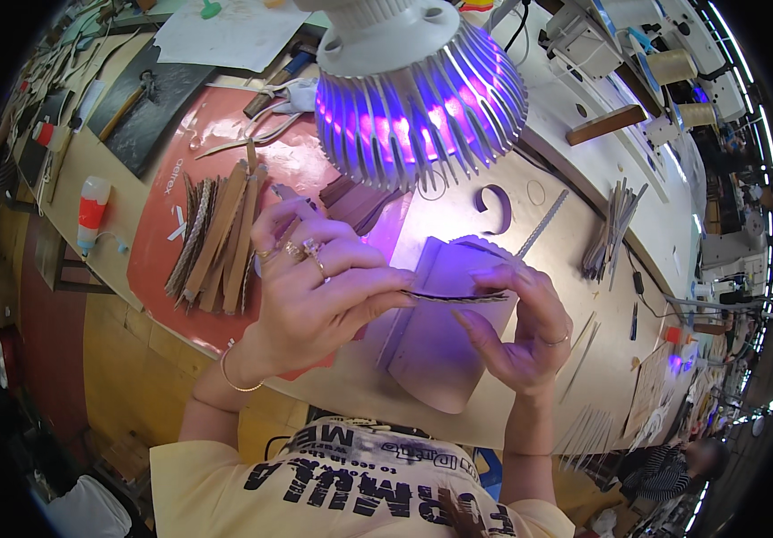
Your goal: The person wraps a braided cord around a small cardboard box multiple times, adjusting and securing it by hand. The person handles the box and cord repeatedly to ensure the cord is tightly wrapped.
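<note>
A thin dark strip with a pale, textured lower edge spans the space between my hands. My left hand pinches its left end between thumb and fingertips; rings and a bracelet show on this hand. At the other end, the curled fingers of my right hand meet the strip, while the right thumb tip sits slightly below it. Underneath lies a grey, smooth panel piece with a scalloped far edge. A finned lamp glowing purple hangs just beyond my hands and hides part of the table.
Brown and braided strips lie piled on a red sheet at left. A curled strip and a bundle of thin strips rest at right. Beyond are a red-and-white bottle, a black board and thread spools.
</note>
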Action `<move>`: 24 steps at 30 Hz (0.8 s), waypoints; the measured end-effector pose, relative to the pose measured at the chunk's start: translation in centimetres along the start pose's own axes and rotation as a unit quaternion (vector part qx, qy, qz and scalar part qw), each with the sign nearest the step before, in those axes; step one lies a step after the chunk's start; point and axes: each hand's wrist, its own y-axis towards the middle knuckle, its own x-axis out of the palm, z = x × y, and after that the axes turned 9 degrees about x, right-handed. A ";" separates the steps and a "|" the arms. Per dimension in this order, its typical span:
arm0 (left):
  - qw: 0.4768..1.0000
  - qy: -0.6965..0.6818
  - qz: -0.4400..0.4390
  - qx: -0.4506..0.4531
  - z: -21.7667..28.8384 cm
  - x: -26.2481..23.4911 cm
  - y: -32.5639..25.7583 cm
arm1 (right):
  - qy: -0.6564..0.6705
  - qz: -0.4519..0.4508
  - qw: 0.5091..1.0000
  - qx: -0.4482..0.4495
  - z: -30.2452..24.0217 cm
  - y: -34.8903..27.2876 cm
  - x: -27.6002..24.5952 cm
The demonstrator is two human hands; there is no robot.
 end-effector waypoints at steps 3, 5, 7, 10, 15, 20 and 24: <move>1.000 0.007 0.002 0.003 0.1 0.0 -0.1 | 0.017 0.019 0.999 -0.029 0.0 0.0 0.3; 1.000 0.023 0.001 0.006 0.2 -0.1 -0.3 | 0.028 0.029 0.998 -0.047 -0.1 0.0 0.4; 0.999 0.035 -0.003 0.007 0.2 -0.3 -0.3 | -0.014 0.015 0.998 -0.052 -0.4 -0.1 0.2; 0.999 0.043 -0.007 0.004 0.3 -0.4 -0.4 | -0.022 0.007 0.998 -0.052 -0.8 -0.2 0.1; 0.999 0.036 -0.006 -0.002 0.3 -0.2 -0.5 | -0.012 0.009 0.998 -0.053 -1.1 -0.3 0.0; 0.999 -0.012 -0.030 -0.017 0.0 0.6 -0.8 | -0.014 -0.001 0.999 -0.043 -1.0 -0.1 -0.2; 0.992 -0.100 -0.055 -0.053 0.0 1.0 -0.9 | 0.042 0.007 0.999 0.010 -0.7 -0.2 -0.1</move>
